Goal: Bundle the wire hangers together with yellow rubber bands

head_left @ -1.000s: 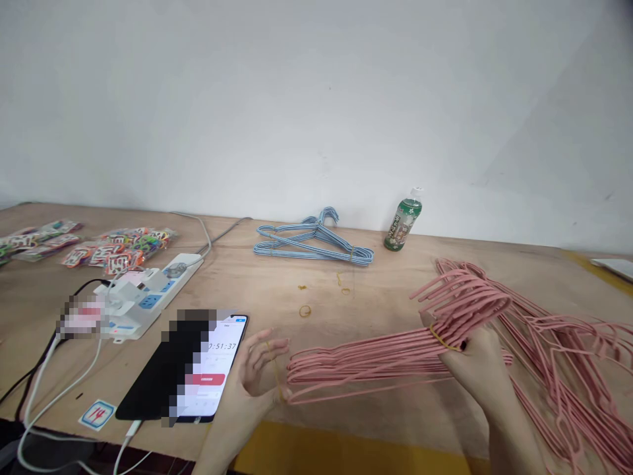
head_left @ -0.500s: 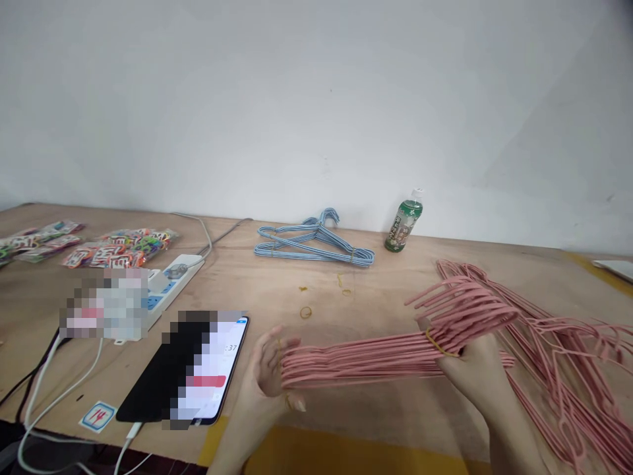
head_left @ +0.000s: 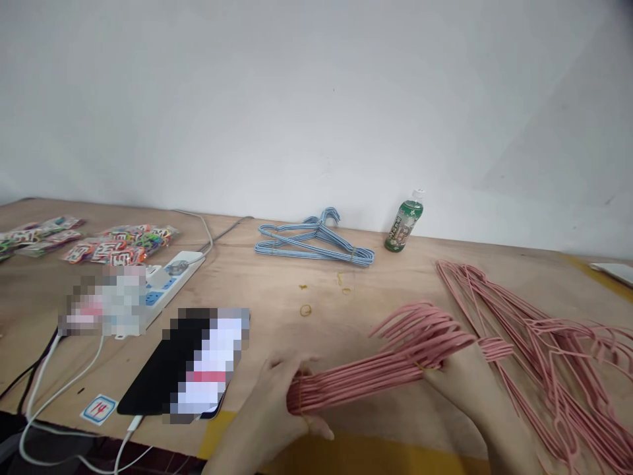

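- Two bare hands grip a **bundle of pink coated wire hangers** (head_left: 376, 369) above a **plywood tabletop** (head_left: 277, 290), the bundle lying at a slant, its narrow end low at the left and its fanned end rising toward 2 o'clock.
- The **left hand** (head_left: 277, 402) closes around the narrow end, its fingers curled snugly over the wires, a tight grip on the bundle.
- The **right hand** (head_left: 465, 382) clasps the fanned end, also in a narrow grip, at a **yellow rubber band** (head_left: 420, 366) that shows on the wires beside the hand.
- A **loose heap of pink hangers** (head_left: 548, 349) spreads at 3 o'clock from the right hand, just beside it, and runs off the frame's lower right corner.
- At 12 o'clock from the left hand, a **single rubber band** (head_left: 305, 310) lies on the wood, with **smaller yellow bands** (head_left: 345, 290) at 1 o'clock.
- Farther off at 12 o'clock, **blue striped wire hangers** (head_left: 314, 243) lie stacked against the wall side, a **green-labelled plastic bottle** (head_left: 404, 223) standing just to their right.
- At 10 o'clock from the left hand, a **smartphone** (head_left: 198, 363), its screen pixelated, lies near a **white power strip** (head_left: 173, 277).
- Beyond the strip sit **colourful packets** (head_left: 123, 244).
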Motion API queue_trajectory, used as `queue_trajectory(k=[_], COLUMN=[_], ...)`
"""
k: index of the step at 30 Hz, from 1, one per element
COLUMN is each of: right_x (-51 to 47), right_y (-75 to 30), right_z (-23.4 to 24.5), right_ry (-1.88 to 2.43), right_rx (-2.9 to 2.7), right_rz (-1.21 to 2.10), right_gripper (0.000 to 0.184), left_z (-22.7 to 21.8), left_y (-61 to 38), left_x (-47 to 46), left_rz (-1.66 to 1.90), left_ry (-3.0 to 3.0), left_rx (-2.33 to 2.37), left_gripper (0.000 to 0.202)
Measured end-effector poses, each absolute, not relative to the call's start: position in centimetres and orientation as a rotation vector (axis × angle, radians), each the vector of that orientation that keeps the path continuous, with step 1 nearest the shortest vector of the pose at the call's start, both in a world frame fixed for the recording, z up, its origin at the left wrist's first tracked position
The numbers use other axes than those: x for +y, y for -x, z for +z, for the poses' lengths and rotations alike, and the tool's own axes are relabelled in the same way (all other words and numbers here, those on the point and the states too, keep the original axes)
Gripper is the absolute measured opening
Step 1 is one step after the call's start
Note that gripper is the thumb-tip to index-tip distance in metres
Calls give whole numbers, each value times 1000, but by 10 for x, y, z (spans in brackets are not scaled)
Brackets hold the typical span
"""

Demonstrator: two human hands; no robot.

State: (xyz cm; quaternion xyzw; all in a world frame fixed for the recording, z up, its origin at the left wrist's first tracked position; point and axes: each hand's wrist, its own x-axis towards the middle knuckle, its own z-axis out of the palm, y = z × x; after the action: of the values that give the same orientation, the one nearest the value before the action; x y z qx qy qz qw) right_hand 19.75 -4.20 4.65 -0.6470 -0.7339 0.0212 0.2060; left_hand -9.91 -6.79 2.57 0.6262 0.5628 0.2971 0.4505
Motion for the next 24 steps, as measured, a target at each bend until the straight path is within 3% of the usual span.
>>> queue_trajectory(k=[4,9,16,24], right_x=[-43,-37,-35,-33], right_y=[-183,-186,-186,-178], right_z=[49,41,42,50], right_ry=[1807,1996,2196,2317], right_rx=[-2101,-2008,-1925,-1771], right_rz=[30,-134,-248,-136], right_gripper=[14,14,24,26], left_z=[38,38,50,50], left_y=[93,90,84,31], left_x=[-71,-70,-77,-117], left_rz=[701,898,1218,1416], left_ry=[-1727,-1647,-2118,-1819], left_rx=[1361,1488,1430,1253], left_gripper=[83,69,24,28])
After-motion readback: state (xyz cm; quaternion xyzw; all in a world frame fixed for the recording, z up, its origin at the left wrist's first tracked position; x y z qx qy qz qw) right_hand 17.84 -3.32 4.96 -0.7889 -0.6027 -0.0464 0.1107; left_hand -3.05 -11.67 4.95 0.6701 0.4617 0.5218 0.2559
